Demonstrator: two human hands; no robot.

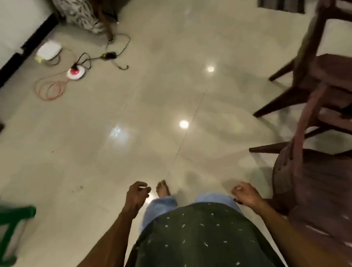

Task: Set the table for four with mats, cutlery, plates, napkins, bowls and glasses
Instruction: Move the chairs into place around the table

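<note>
I look down at a glossy tiled floor while standing. My left hand (137, 196) hangs in front of my body with loosely curled fingers and holds nothing. My right hand (246, 194) hangs the same way, empty, close to a dark wooden chair (320, 180). No mats, cutlery, plates, napkins, bowls or glasses are in view, and no table top shows.
Two dark wooden chairs stand at the right, the farther chair (339, 75) beyond the near one. A green stool (7, 220) is at the left edge. A white extension socket (76, 73), cables and a white box (49, 50) lie far left by the wall.
</note>
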